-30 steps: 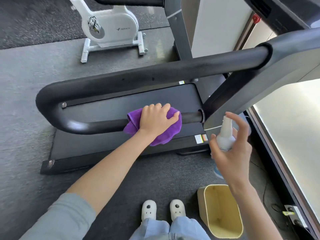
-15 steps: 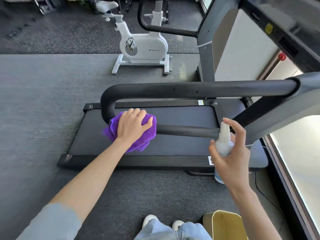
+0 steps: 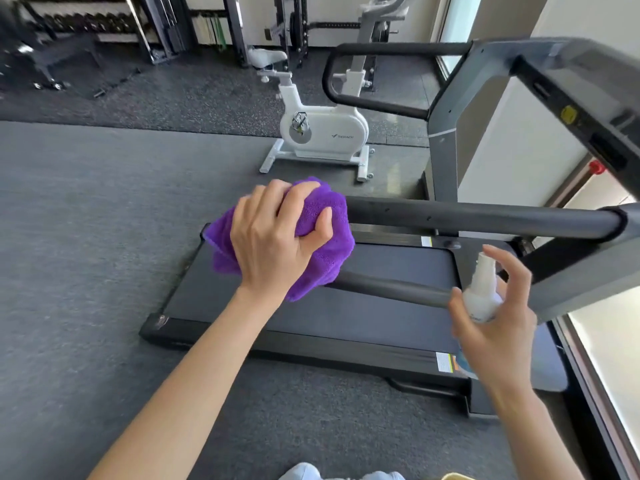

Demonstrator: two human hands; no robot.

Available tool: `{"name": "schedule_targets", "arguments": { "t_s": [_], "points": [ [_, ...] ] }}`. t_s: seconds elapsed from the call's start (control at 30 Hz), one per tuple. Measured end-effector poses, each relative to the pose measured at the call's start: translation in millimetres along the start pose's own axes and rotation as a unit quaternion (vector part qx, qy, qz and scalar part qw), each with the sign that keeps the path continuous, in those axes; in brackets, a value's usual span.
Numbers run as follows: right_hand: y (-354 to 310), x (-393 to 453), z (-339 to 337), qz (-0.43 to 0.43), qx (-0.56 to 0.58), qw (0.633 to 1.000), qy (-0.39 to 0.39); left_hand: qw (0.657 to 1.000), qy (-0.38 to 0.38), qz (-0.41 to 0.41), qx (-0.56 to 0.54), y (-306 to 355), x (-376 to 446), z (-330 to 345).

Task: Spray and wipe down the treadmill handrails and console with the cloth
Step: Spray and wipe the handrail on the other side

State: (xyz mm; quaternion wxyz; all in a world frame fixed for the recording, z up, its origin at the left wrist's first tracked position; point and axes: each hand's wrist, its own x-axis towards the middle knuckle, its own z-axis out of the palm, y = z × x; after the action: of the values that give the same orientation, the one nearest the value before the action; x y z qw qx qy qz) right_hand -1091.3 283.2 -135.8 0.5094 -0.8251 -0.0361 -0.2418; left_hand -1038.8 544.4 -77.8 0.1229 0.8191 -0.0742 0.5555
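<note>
**Cloth at the handrail bend, bottle held lower right**

Left hand [image 3: 277,237] at centre frame, fingers [image 3: 298,202] curled over the bunched purple cloth [image 3: 322,244], gripping it around the rounded end of the black handrail [image 3: 485,216]. Right hand [image 3: 495,327] at lower right, wrapped round a white spray bottle [image 3: 481,292], forefinger raised above the nozzle, other fingers loosely spread. Beneath both, the treadmill deck [image 3: 346,320] on grey floor [image 3: 86,254]. White exercise bike [image 3: 322,133] at upper centre; weight racks [image 3: 104,26] blurred at upper left.
</note>
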Motion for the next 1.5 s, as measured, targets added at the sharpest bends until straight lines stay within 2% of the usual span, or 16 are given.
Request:
{"name": "schedule_targets", "arguments": {
  "t_s": [0.1,0.17,0.27,0.33,0.57,0.77,0.9,1.03,1.2,1.33,1.4,1.5],
  "points": [
    [-5.4,1.7,3.0,-0.011,0.012,1.0,0.003,1.0,0.016,-0.018,0.004,-2.1,40.5,6.7],
    [-5.7,2.4,5.6,-0.011,0.014,1.0,0.005,0.999,-0.051,-0.008,0.009,-2.0,51.5,21.5],
    [-3.4,4.0,9.4,-0.01,0.014,1.0,0.008,0.98,-0.199,0.006,0.001,-2.3,40.4,48.8],
    [-3.1,5.4,11.5,-0.006,0.02,1.0,0.006,0.969,-0.246,0.005,0.003,-2.8,29.7,59.5],
    [-1.6,14.9,25.4,-0.002,0.013,1.0,0.005,0.977,-0.209,-0.002,0.034,-1.5,15.4,63.8],
    [0.9,24.5,28.9,-0.005,0.026,1.0,0.014,0.952,-0.295,0.001,0.078,29.1,32.3,76.8],
    [7.9,33.4,17.0,-0.007,0.037,0.998,0.06,0.938,-0.341,0.024,0.059,88.7,43.3,101.5],
    [10.9,36.1,2.7,0.015,0.03,0.997,0.075,0.933,-0.354,0.064,0.024,139.1,45.3,116.9],
    [11.5,39.0,-5.7,0.014,0.019,0.997,0.067,0.951,-0.304,0.054,-0.007,88.1,39.1,97.5],
    [11.3,39.1,-5.0,0.012,0.038,0.997,0.064,0.952,-0.3,0.01,0.057,21.6,33.7,73.7],
    [13.2,36.6,-5.5,0.012,0.046,0.996,0.07,0.949,-0.305,-0.009,0.081,18.9,37.1,74.9],
    [19.5,30.2,-10.9,0.014,0.044,0.995,0.089,0.936,-0.333,-0.023,0.111,59.4,44.9,94.0]
  ]
}}
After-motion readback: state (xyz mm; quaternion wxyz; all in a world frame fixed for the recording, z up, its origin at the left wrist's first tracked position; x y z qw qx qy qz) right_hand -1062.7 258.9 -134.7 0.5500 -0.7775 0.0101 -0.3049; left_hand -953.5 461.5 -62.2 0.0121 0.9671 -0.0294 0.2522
